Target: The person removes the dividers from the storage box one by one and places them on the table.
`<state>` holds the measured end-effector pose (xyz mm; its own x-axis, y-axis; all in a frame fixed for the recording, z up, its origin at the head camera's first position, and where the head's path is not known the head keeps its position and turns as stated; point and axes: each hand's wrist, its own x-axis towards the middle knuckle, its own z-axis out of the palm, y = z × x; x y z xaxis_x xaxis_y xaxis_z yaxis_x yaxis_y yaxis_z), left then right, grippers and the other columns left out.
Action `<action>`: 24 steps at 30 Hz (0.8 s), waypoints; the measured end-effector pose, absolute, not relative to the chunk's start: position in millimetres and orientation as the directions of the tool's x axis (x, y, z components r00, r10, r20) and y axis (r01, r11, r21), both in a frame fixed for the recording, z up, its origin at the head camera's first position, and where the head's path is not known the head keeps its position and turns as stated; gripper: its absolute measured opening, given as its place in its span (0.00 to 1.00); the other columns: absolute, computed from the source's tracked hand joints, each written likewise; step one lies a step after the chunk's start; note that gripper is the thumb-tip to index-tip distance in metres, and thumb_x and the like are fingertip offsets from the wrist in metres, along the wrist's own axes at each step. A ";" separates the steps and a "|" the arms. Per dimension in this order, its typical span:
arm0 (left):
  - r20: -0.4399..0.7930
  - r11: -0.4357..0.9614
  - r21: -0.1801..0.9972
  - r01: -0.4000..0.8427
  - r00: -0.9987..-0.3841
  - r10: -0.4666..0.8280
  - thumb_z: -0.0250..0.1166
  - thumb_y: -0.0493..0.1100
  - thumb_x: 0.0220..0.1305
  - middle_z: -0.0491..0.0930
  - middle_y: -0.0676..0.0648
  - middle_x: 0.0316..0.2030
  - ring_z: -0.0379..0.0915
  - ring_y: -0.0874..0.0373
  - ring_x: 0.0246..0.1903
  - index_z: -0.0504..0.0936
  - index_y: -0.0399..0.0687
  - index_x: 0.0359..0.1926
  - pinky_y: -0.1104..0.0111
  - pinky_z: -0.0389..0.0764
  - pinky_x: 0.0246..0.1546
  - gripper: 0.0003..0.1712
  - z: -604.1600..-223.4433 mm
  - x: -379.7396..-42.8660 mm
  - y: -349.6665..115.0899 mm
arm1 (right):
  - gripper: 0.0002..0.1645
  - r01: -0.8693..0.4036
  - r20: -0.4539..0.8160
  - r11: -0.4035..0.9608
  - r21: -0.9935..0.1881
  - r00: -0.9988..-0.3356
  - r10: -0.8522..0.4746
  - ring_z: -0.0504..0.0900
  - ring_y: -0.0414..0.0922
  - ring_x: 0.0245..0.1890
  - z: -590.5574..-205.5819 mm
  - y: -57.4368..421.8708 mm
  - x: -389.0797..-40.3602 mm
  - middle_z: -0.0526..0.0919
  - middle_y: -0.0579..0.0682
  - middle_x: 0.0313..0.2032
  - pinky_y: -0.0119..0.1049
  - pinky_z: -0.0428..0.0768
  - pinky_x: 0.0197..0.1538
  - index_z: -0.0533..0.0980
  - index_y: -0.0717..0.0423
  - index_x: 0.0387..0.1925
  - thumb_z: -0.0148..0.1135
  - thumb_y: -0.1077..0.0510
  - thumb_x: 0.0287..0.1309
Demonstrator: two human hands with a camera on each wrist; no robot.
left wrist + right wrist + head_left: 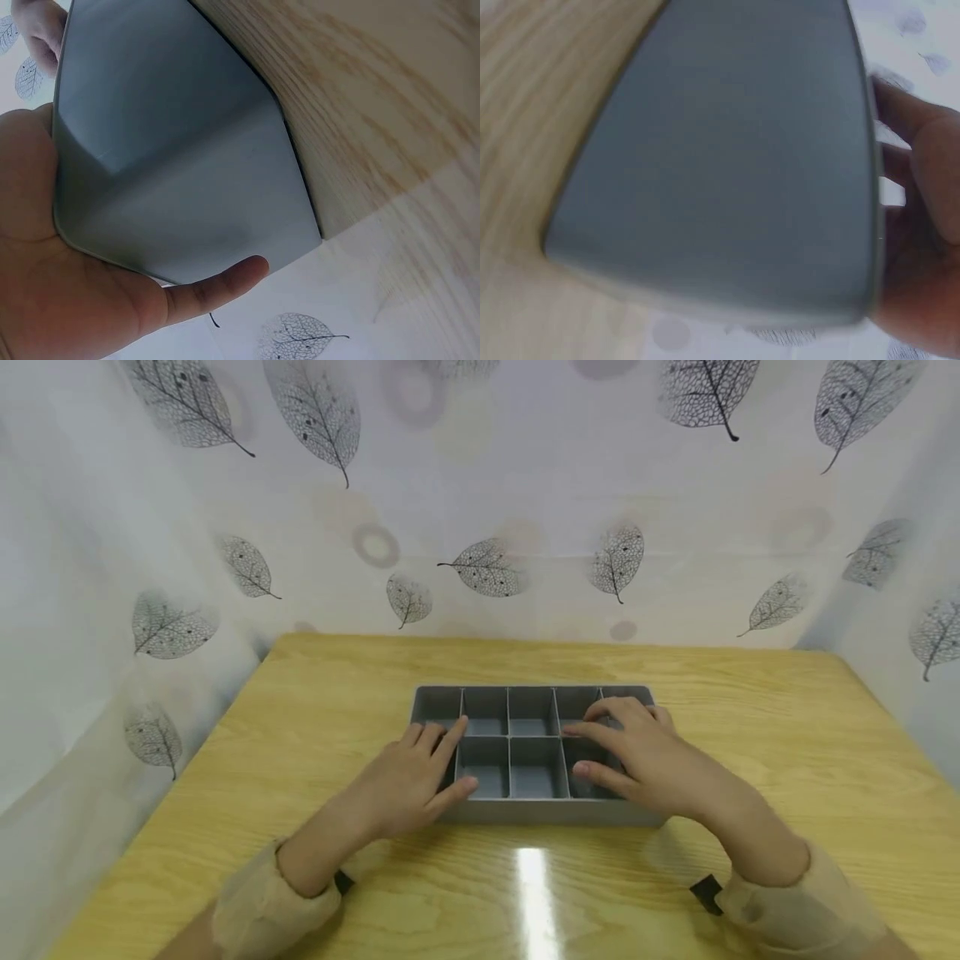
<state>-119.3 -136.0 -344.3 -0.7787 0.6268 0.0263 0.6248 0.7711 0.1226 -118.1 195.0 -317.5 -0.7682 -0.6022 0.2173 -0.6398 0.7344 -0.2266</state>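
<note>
A grey divided tray [555, 812] with two rows of compartments lies on the wooden table. Over its left end rests my left hand [405, 781], fingers spread and fairly straight, thumb near the front rim. The left wrist view shows this hand [82, 300] along the tray's rim, its little finger lying against the outer wall [187, 165]. My right hand [648, 756] is over the right end, fingers loosely bent above the compartments. In the right wrist view the tray's smooth side [727, 165] hides part of that hand [926, 195]. The compartments in sight hold nothing.
The wooden table [322, 693] extends around the tray on all sides. Behind and beside it hangs a white curtain [540, 510] with leaf prints. Beige cuffs [273, 902] wrap both wrists, each with a small black piece [707, 893] beside it.
</note>
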 end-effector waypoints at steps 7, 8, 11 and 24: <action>0.038 0.786 0.096 0.611 -0.791 0.611 0.44 0.68 0.75 0.68 0.31 0.65 0.65 0.35 0.64 0.49 0.33 0.77 0.47 0.75 0.58 0.49 -347.8 -118.7 -134.1 | 0.03 -0.537 0.353 0.802 -0.262 -0.826 -0.439 0.71 0.33 0.24 -301.2 219.7 -110.3 0.76 0.37 0.24 0.32 0.73 0.29 0.81 0.50 0.32 0.64 0.58 0.63; 0.044 0.784 0.081 0.615 -0.788 0.614 0.44 0.68 0.74 0.68 0.31 0.65 0.66 0.35 0.63 0.50 0.33 0.77 0.48 0.76 0.57 0.49 -348.0 -119.2 -133.9 | 0.05 -0.520 0.337 0.812 -0.264 -0.839 -0.427 0.68 0.33 0.22 -300.3 221.8 -109.2 0.74 0.36 0.22 0.31 0.71 0.27 0.81 0.51 0.31 0.63 0.59 0.64; 0.054 0.784 0.043 0.619 -0.785 0.617 0.43 0.68 0.74 0.70 0.32 0.64 0.68 0.37 0.61 0.50 0.33 0.77 0.50 0.78 0.54 0.49 -347.6 -120.8 -134.5 | 0.09 -0.487 0.295 0.837 -0.250 -0.861 -0.413 0.64 0.33 0.19 -299.9 223.3 -109.0 0.70 0.36 0.18 0.30 0.67 0.25 0.80 0.51 0.27 0.62 0.59 0.64; 0.027 0.791 0.052 0.609 -0.793 0.609 0.43 0.70 0.73 0.68 0.33 0.66 0.66 0.37 0.63 0.48 0.36 0.78 0.50 0.79 0.54 0.51 -347.0 -120.9 -135.4 | 0.27 -0.443 0.052 0.856 -0.264 -0.893 -0.446 0.58 0.33 0.13 -319.5 206.4 -103.5 0.59 0.36 0.11 0.29 0.60 0.20 0.61 0.43 0.11 0.59 0.52 0.65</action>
<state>-120.9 -135.4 -347.0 -0.7930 0.6086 0.0271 0.6091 0.7914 0.0515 -103.5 206.4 -319.5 -0.8933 -0.4463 0.0523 -0.4434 0.8565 -0.2642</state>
